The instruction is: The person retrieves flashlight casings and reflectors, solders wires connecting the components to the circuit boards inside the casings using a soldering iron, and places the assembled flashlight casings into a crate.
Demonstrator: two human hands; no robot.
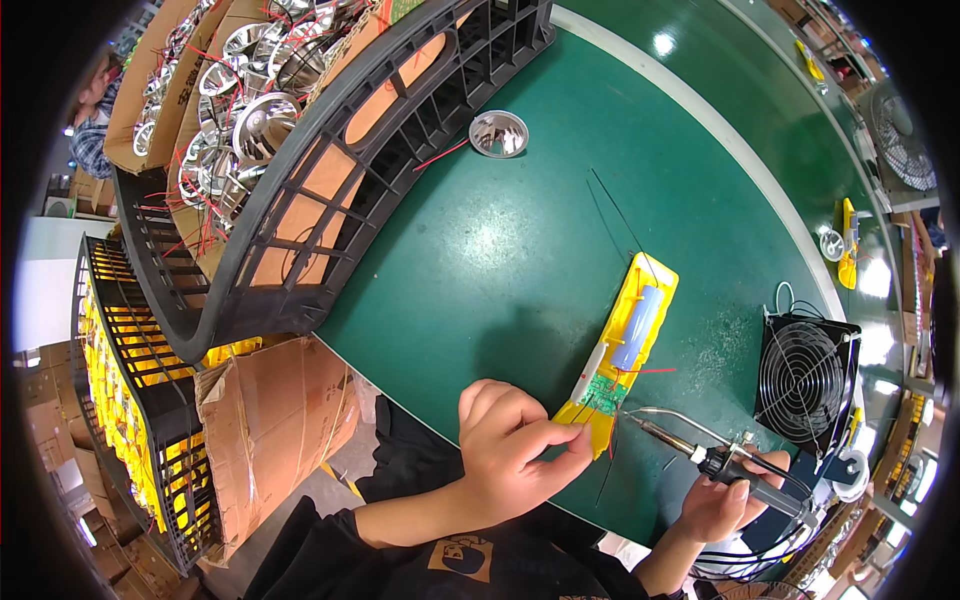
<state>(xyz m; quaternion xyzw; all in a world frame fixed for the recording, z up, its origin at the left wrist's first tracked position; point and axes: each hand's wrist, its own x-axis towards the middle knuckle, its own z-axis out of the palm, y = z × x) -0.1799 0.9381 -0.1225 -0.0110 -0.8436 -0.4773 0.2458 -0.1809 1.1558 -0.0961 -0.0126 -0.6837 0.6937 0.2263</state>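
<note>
A long yellow plastic housing (655, 275) lies tilted on the green table, with a blue cylindrical battery (638, 328) and a small green circuit board (602, 395) in it. Thin red and black wires stick out around it. My left hand (515, 440) is closed in a pinch at the housing's near end, beside the board; what sits between thumb and forefinger is too small to make out. In my right hand (725, 508) is a soldering iron (740, 468) with a curved metal feed tube. Its tip points at the board's right edge, very close to it; whether they touch, I cannot tell.
A silver reflector cup (498, 134) with a red wire lies farther back. At left, a black crate (300, 215) holds a carton of such reflectors; a lower crate (150, 400) holds yellow parts. A black fan (805, 375) stands at right. Brown cardboard (275, 430) hangs by the table's left edge.
</note>
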